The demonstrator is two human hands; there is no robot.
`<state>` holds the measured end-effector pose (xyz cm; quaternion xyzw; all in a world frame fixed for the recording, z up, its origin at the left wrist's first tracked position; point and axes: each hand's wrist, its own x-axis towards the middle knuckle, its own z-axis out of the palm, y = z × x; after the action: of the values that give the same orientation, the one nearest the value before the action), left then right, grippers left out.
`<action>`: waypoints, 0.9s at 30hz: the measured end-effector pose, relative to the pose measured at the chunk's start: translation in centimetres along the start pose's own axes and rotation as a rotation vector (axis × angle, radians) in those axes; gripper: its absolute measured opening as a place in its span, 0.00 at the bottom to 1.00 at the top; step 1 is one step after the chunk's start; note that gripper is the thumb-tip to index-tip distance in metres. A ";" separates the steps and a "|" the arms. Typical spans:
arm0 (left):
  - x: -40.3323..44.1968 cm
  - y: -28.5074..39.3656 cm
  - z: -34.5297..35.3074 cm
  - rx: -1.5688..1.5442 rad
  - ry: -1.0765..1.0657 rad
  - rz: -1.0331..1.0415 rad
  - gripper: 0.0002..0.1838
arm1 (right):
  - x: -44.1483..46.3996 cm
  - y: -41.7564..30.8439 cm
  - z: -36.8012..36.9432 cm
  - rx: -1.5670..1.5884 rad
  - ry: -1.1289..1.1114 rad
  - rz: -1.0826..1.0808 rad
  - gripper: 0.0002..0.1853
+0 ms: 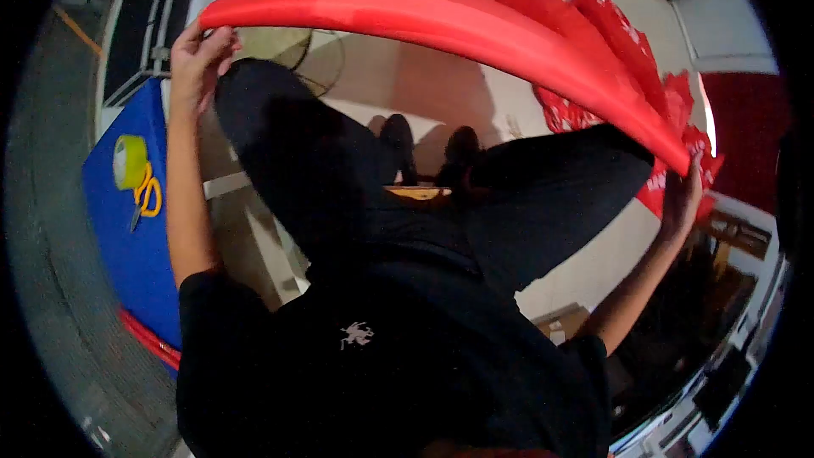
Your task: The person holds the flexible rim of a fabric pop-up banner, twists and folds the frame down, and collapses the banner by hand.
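Note:
A long band of red cloth [381,8] stretches in an arc above my knees, its near edge pulled fairly straight. My left hand [201,68] is closed on its left corner, thumb and fingers pinched together. At the far right end, my right hand [685,199] grips the other corner of the cloth, with part of its fingers hidden behind it. Beyond the band, on the right, a bunched red printed sheet [615,30] with white markings hangs down past my right knee. Whether that sheet and the band are one piece, I cannot tell.
On a blue surface [127,246] at my left lie a roll of yellow-green tape [130,161] and yellow-handled scissors [151,193]. A dark case with metal edges [140,25] stands behind them. A cardboard box [564,322] sits low at my right.

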<state>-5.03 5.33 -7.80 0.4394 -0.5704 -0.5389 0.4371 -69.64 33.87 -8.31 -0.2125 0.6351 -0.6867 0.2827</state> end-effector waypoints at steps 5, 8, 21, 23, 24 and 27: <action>0.2 1.3 -0.5 0.198 -0.044 0.330 0.08 | 0.2 -0.9 -0.8 0.004 -0.075 0.182 0.28; -0.6 1.5 -0.2 0.138 -0.068 0.281 0.13 | -0.2 -0.5 -0.9 0.056 -0.081 0.240 0.26; 0.1 -0.3 0.1 0.153 -0.296 0.103 0.36 | -2.1 0.3 2.9 0.254 -0.352 -0.129 0.36; 1.0 1.2 -0.3 0.207 -0.299 0.126 0.37 | 0.3 0.1 0.3 0.268 -0.362 -0.156 0.40; 1.5 2.0 -0.7 0.263 -0.293 0.146 0.39 | 1.4 -0.6 -0.6 0.270 -0.408 -0.171 0.40; 4.6 3.6 -2.5 0.231 -0.191 0.218 0.34 | 5.7 -3.2 -4.4 0.237 -0.578 -0.261 0.39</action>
<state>-3.73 0.38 -3.99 0.3691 -0.7117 -0.4585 0.3835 -77.15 33.58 -6.02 -0.4434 0.4118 -0.6976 0.3836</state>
